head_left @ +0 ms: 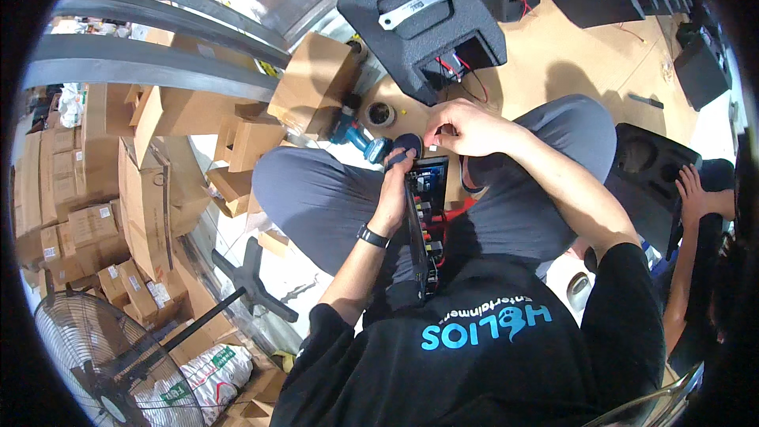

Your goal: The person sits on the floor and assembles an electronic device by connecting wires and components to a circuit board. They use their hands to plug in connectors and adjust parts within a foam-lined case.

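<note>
My left hand [393,184] is closed on the far end of a long black panel [421,257], which stands on edge between my legs. Its inner side carries an electronic circuit board [431,179] with several coloured parts and red wires. Just beyond the panel's far end, my right hand [472,127] pinches a small white piece [432,147], too small to name. Ahead of both hands a black speaker cabinet [407,47] lies with a white handle plate facing up. Red and dark wires [458,63] come out of its opening.
A cordless drill [353,138] and a round tub [380,115] lie ahead of my left knee. Cardboard boxes [146,198], metal bars [150,59] and a fan [95,356] fill the left. Rightward, another person's hand [692,194] touches a speaker cabinet [644,162]; a knife [647,101] lies beyond.
</note>
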`<move>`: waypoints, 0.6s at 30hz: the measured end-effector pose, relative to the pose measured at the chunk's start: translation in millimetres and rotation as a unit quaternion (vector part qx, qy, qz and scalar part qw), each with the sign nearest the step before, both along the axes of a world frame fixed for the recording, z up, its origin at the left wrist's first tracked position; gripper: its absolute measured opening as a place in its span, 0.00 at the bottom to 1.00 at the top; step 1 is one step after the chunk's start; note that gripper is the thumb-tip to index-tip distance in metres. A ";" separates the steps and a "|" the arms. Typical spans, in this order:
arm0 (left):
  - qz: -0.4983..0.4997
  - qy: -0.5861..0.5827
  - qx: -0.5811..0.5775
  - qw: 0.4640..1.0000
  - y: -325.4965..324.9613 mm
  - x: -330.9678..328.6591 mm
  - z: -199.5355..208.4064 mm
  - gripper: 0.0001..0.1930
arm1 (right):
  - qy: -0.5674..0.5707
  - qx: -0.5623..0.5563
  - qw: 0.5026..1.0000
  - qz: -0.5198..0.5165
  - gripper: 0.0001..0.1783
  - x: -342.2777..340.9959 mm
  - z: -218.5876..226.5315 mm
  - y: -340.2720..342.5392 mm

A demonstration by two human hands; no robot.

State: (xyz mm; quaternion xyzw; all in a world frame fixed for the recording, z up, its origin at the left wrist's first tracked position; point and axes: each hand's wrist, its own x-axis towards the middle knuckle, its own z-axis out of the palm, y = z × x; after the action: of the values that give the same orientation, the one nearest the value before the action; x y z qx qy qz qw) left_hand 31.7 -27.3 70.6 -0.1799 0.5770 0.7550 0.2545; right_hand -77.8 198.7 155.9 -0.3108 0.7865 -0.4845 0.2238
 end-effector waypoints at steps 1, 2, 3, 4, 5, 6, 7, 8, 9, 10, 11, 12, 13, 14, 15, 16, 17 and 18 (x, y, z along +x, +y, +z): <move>-0.001 0.012 -0.006 1.000 -1.7 0.1 -0.7 0.27 | 0.005 -0.016 1.000 -0.008 0.06 -2.5 -2.9 2.5; -0.002 0.024 -0.011 1.000 -3.2 0.2 0.6 0.27 | -0.019 -0.003 1.000 -0.010 0.07 -4.0 -5.9 3.0; 0.001 0.009 -0.020 1.000 -3.9 1.6 3.9 0.27 | -0.005 -0.001 1.000 -0.004 0.07 -6.8 -8.9 4.0; 0.015 0.020 0.011 1.000 -3.8 3.0 9.0 0.28 | 0.003 0.004 1.000 0.003 0.07 -9.6 -11.2 4.9; -0.002 0.026 0.022 0.999 -5.3 4.1 16.0 0.26 | 0.009 0.007 1.000 0.011 0.07 -12.4 -13.6 5.3; -0.019 0.031 0.031 0.999 -9.0 4.8 24.5 0.25 | 0.025 -0.019 1.000 -0.002 0.07 -13.3 -16.7 3.4; -0.035 0.031 0.041 0.998 -10.6 5.8 33.1 0.23 | 0.050 -0.025 0.998 -0.004 0.08 -15.7 -18.8 3.4; -0.031 0.024 0.070 0.997 -10.6 9.5 41.2 0.25 | 0.063 -0.017 0.998 -0.009 0.09 -18.0 -20.9 3.6; -0.032 0.014 0.058 0.998 -11.1 11.7 48.7 0.25 | 0.071 -0.009 0.997 -0.015 0.09 -20.2 -22.4 4.0; -0.034 0.014 0.059 0.998 -12.1 13.3 55.3 0.26 | 0.144 -0.042 0.988 -0.047 0.11 -21.2 -23.9 3.5; -0.040 0.024 0.080 0.996 -12.8 15.9 61.0 0.27 | 0.158 -0.040 0.984 -0.074 0.11 -22.7 -24.6 4.3; -0.042 0.047 0.059 0.996 -12.2 17.8 65.4 0.28 | 0.171 -0.040 0.979 -0.101 0.11 -24.2 -24.5 5.1; -0.029 0.030 0.055 0.998 -11.4 21.4 68.9 0.29 | 0.175 -0.037 0.975 -0.130 0.12 -25.6 -24.2 7.2; -0.029 0.053 0.070 0.996 -11.3 25.2 72.2 0.29 | 0.158 -0.003 0.975 -0.155 0.11 -24.6 -23.5 10.1; -0.026 0.045 0.079 0.996 -11.7 29.5 75.0 0.29 | 0.186 -0.008 0.968 -0.171 0.10 -23.8 -23.3 13.0; -0.025 0.027 0.081 0.996 -12.6 32.1 77.3 0.29 | 0.203 -0.007 0.961 -0.190 0.10 -21.2 -23.9 15.2; -0.052 0.047 0.058 0.996 -14.5 35.4 79.3 0.31 | 0.204 0.002 0.955 -0.215 0.10 -19.5 -25.2 17.6; -0.054 0.056 0.105 0.991 -15.5 39.8 80.3 0.34 | 0.204 -0.027 0.948 -0.243 0.11 -15.1 -27.7 21.0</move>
State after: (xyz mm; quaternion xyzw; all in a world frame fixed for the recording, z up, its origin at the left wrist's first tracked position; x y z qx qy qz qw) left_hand 71.5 -42.8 150.9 -0.0777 0.5165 0.8055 0.2798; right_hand -92.9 219.6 128.2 -0.2081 0.8536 -0.4718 -0.0746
